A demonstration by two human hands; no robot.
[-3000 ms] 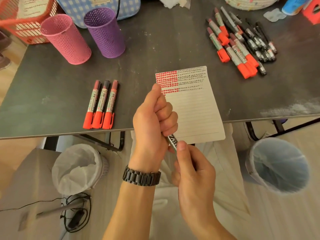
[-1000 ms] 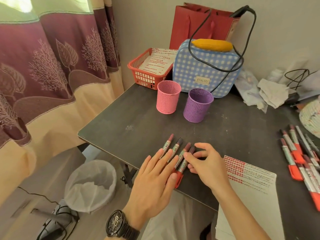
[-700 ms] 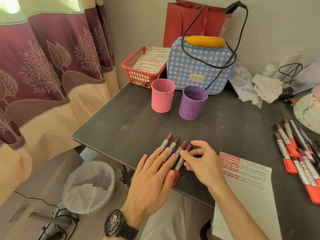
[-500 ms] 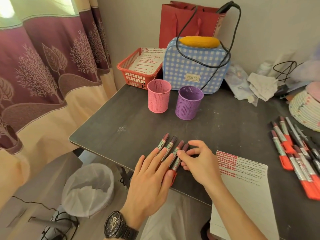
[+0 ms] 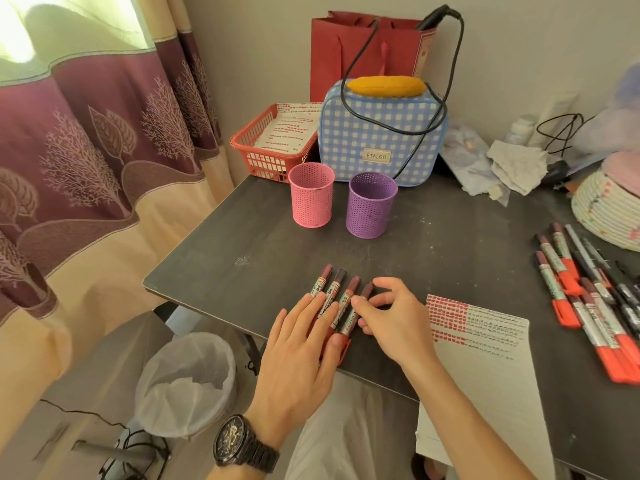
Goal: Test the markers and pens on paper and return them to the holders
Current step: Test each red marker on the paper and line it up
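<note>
Left grip (image 5: pixel 301 355): released; I am resting it flat on the marker row (image 5: pixel 334 285).
Right grip (image 5: pixel 394 320): released; fingertips (image 5: pixel 356 301) are touching the row's rightmost marker (image 5: pixel 348 323).

There is one camera, and it sits on the person's head. It looks forward and down, from just past the near edge of the bench (image 5: pixel 277 244). It is close. The left hand (image 5: pixel 301 344) and the right hand (image 5: pixel 391 320) show big in the lower middle, with both arms reaching up from the bottom edge. The view is very wide. On the left it takes in the curtain (image 5: pixel 86 150). At the back it reaches the wall (image 5: pixel 259 46) behind the bench. Low on the left it sees down past the bench edge to the bin (image 5: pixel 187 382) on the floor (image 5: pixel 104 358). The right end of the bench runs out of the picture.
</note>
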